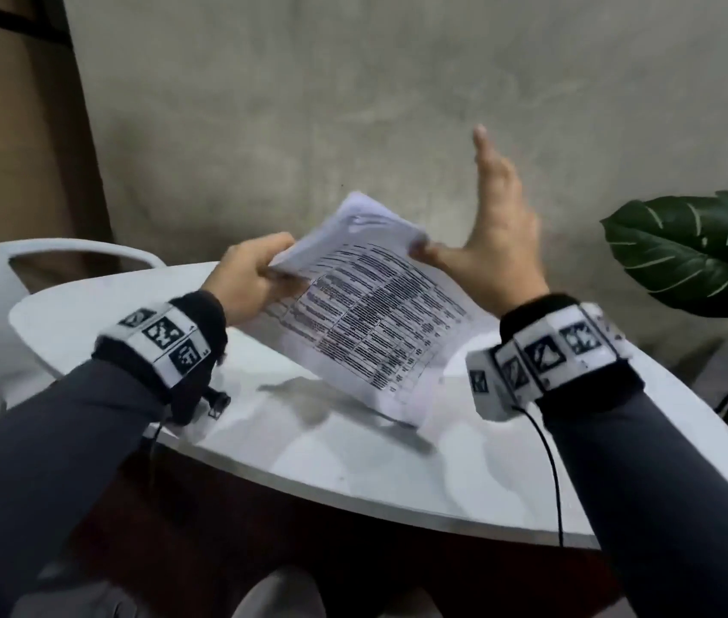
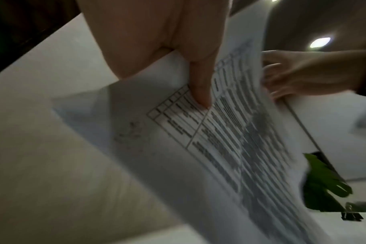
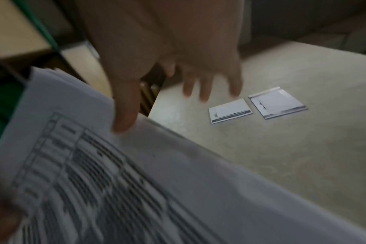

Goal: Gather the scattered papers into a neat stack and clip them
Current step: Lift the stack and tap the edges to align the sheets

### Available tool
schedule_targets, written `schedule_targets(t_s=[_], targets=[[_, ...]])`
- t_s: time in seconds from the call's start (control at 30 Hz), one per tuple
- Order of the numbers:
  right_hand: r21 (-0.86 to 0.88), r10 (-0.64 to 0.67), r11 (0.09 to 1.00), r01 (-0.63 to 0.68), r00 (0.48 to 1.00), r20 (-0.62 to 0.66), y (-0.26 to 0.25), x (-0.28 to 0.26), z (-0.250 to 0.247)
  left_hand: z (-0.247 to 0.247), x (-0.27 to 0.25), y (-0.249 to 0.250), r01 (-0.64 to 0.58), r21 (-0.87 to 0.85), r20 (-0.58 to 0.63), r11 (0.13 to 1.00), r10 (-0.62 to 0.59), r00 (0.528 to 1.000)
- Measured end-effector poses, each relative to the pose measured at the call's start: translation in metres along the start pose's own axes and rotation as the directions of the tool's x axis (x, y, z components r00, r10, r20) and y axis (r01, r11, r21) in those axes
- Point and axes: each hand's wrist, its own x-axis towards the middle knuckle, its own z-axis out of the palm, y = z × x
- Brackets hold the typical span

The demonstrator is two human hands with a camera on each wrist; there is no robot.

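**Mia:** Where are the papers now?

**Ben:** They are over the white table. The left hand holds them up, tilted. Their low corner is down by the table top; I cannot tell if it touches.

**Mia:** How does that hand hold them?

**Ben:** Its fingers are curled round the edge of the pile. The thumb presses on the top page.

**Mia:** And the right hand?

**Ben:** Its fingers are straight and spread apart, pointing up and away from the table. Only the thumb touches the far edge of the papers.

**Mia:** So is the job almost done?

**Ben:** I think the picking up is done. I see no loose pages on the table. But the pile is not neat yet. The far corners stick out a bit.

**Mia:** Is there a clip on it?

**Ben:** I see none on the papers. I cannot find one on the table either. So squaring the pile and clipping are still left.

**Mia:** What else is near the table?

**Ben:** A green plant stands past its right side. Two small cards lie on the floor.
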Motion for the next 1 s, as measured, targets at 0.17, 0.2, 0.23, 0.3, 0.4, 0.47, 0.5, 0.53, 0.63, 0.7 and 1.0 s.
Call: schedule_targets(t_s=[0.17, 0.2, 0.23, 0.3, 0.4, 0.47, 0.5, 0.53, 0.63, 0.7, 1.0], targets=[[0.282, -0.004, 0.949, -0.144, 0.885, 0.466, -0.011, 0.031, -0.012, -0.015, 0.027, 0.050, -0.180, 0.225, -0.026, 0.958, 0.191, 0.981], [0.388, -0.001, 0.903, -0.185, 0.902, 0.432, -0.009, 0.029, -0.011, -0.018, 0.027, 0.054, -0.204, 0.272, -0.149, 0.940, 0.251, 0.957], [0.506, 0.022, 0.830, -0.234, 0.920, 0.390, -0.005, 0.026, -0.009, -0.023, 0.029, 0.056, -0.201, 0.350, -0.292, 0.915, 0.311, 0.904], [0.663, 0.105, 0.686, -0.302, 0.942, 0.320, 0.002, 0.019, -0.010, -0.035, 0.033, 0.048, -0.134, 0.399, -0.458, 0.907, 0.324, 0.828], [0.739, 0.223, 0.559, -0.375, 0.927, 0.301, 0.011, 0.010, -0.006, -0.037, 0.029, 0.041, 0.059, -0.099, -0.176, 0.993, -0.075, 0.982], [0.777, 0.284, 0.465, -0.424, 0.903, 0.323, 0.010, 0.004, 0.000, -0.023, 0.027, 0.038, 0.173, -0.363, 0.041, 0.916, -0.170, 0.985], [0.773, 0.311, 0.457, -0.439, 0.893, 0.324, 0.007, 0.004, 0.003, -0.013, 0.028, 0.036, 0.150, -0.417, -0.028, 0.897, -0.178, 0.984], [0.758, 0.325, 0.478, -0.445, 0.891, 0.318, 0.001, 0.004, 0.004, -0.004, 0.029, 0.036, 0.120, -0.452, -0.132, 0.884, -0.199, 0.971], [0.775, 0.370, 0.461, -0.433, 0.887, 0.276, -0.012, 0.007, 0.008, 0.018, 0.029, 0.048, 0.009, -0.422, -0.344, 0.907, -0.169, 0.924], [0.815, 0.413, 0.399, -0.420, 0.876, 0.250, -0.017, 0.004, 0.015, 0.027, 0.026, 0.055, -0.047, -0.390, -0.400, 0.919, -0.123, 0.908], [0.627, 0.412, 0.424, -0.654, 0.756, 0.509, 0.008, -0.055, 0.056, 0.042, -0.010, 0.000, 0.174, -0.497, -0.282, 0.850, -0.348, 0.894]])
